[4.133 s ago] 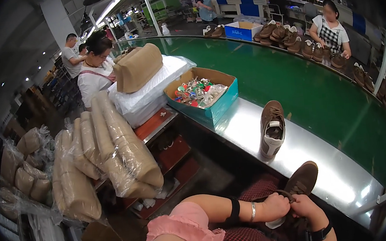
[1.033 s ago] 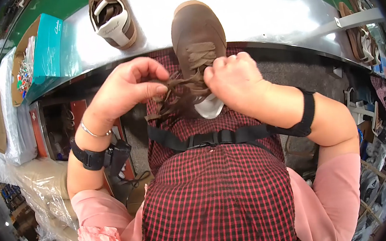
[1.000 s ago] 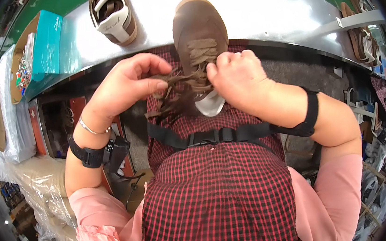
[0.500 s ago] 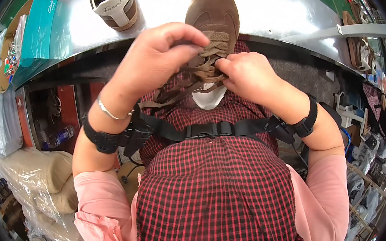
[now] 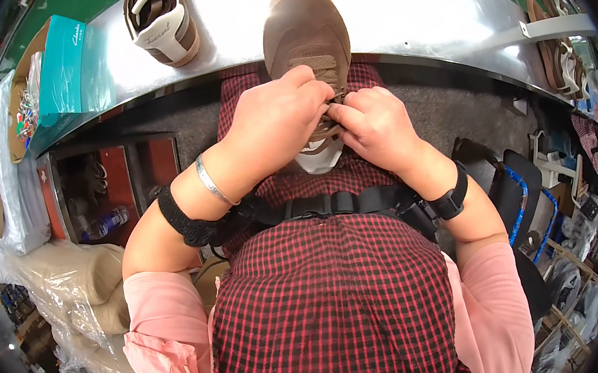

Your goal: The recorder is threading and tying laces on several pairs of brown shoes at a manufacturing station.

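A brown sneaker (image 5: 303, 31) with a tan sole rests toe-away at the near edge of the metal table, its white heel end over my lap. Flat brown shoelace (image 5: 327, 74) crosses its tongue in rows. My left hand (image 5: 279, 121) is closed in a pinch on the lace, over the left side of the upper part of the lacing. Opposite it, the fingertips of my right hand (image 5: 380, 125) pinch the lace too, almost touching the left fingers. My fingers hide part of the lace between them. A matching sneaker (image 5: 165, 34) stands on the table to the left.
A teal box (image 5: 62, 69) with small coloured items stands at the table's (image 5: 397, 12) left end. Below it is a red-sided cabinet (image 5: 87, 183) holding a bottle. Plastic-wrapped beige bundles (image 5: 67, 273) lie at left. More shoes (image 5: 560, 71) sit at far right, near a dark chair (image 5: 511, 193).
My left hand has come down and closed on the lace beside my right hand. The loose lace ends that hung to the left are drawn in. The view has shifted slightly.
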`<control>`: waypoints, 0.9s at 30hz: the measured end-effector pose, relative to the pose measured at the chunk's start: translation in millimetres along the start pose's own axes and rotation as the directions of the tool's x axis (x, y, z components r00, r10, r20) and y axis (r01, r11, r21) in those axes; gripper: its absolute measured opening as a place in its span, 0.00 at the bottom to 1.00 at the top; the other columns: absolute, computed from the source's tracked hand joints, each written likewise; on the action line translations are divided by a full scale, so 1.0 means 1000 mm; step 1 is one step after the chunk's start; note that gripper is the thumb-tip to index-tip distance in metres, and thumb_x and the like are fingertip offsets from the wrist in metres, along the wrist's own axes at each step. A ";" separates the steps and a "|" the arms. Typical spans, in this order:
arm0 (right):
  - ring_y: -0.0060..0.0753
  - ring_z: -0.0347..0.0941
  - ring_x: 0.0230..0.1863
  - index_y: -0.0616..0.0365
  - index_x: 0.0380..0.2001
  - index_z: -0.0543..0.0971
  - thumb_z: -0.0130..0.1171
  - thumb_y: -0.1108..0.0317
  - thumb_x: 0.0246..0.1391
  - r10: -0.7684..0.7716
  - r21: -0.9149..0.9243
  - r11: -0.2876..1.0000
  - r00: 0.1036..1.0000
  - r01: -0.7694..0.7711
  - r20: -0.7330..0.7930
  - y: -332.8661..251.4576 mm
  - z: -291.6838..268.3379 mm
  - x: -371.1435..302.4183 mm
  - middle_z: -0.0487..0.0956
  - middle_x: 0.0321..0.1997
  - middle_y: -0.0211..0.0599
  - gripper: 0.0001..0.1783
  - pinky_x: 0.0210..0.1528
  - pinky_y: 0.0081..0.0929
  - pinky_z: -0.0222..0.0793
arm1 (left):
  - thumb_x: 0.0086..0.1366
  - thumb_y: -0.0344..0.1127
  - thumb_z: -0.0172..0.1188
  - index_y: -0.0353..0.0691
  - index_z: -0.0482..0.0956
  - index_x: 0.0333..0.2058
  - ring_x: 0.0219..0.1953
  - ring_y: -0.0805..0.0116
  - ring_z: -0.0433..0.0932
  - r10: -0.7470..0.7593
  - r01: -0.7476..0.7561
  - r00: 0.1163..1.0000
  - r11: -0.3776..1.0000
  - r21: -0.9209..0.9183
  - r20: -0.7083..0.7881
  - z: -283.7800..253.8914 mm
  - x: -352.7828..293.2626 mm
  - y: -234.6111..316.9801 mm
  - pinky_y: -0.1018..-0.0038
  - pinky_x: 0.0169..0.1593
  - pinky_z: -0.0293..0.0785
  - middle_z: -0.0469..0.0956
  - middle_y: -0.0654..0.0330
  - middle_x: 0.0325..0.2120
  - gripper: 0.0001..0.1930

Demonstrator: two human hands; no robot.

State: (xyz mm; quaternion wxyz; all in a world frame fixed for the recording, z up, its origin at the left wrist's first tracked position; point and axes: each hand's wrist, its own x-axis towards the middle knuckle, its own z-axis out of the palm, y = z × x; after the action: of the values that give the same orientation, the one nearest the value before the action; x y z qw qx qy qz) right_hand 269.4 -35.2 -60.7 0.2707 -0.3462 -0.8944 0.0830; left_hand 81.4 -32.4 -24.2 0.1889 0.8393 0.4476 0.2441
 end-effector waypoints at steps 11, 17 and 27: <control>0.31 0.66 0.22 0.53 0.28 0.77 0.61 0.70 0.33 -0.038 0.027 0.999 0.996 0.040 -0.079 0.003 0.004 -0.004 0.67 0.19 0.28 0.12 0.25 0.29 0.63 | 0.49 0.27 0.55 0.41 0.74 0.29 0.25 0.58 0.75 0.052 -0.092 0.986 0.962 0.256 0.159 -0.006 0.005 0.007 0.66 0.26 0.72 0.70 0.59 0.24 0.06; 0.30 0.65 0.21 0.54 0.28 0.77 0.60 0.70 0.33 -0.040 0.000 0.999 0.994 0.040 -0.101 0.004 0.005 -0.005 0.67 0.19 0.28 0.12 0.25 0.29 0.62 | 0.49 0.28 0.55 0.40 0.72 0.26 0.25 0.58 0.75 0.099 -0.142 0.980 0.955 0.261 0.171 -0.001 0.010 0.007 0.66 0.28 0.73 0.70 0.59 0.24 0.04; 0.37 0.70 0.23 0.54 0.27 0.76 0.62 0.72 0.30 0.035 -0.036 0.999 0.991 -0.040 -0.128 -0.007 0.002 -0.002 0.70 0.23 0.32 0.13 0.25 0.33 0.67 | 0.47 0.36 0.60 0.41 0.80 0.24 0.30 0.58 0.80 -0.075 -0.124 0.859 0.929 0.348 0.507 -0.011 0.031 0.014 0.66 0.29 0.77 0.76 0.54 0.30 0.06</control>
State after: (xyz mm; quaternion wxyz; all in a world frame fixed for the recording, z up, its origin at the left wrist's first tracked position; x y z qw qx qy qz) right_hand 265.9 -41.7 -60.7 0.3189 -0.3725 -0.8702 0.0485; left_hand 99.1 -12.4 -0.7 0.1369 0.8996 0.4081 -0.0734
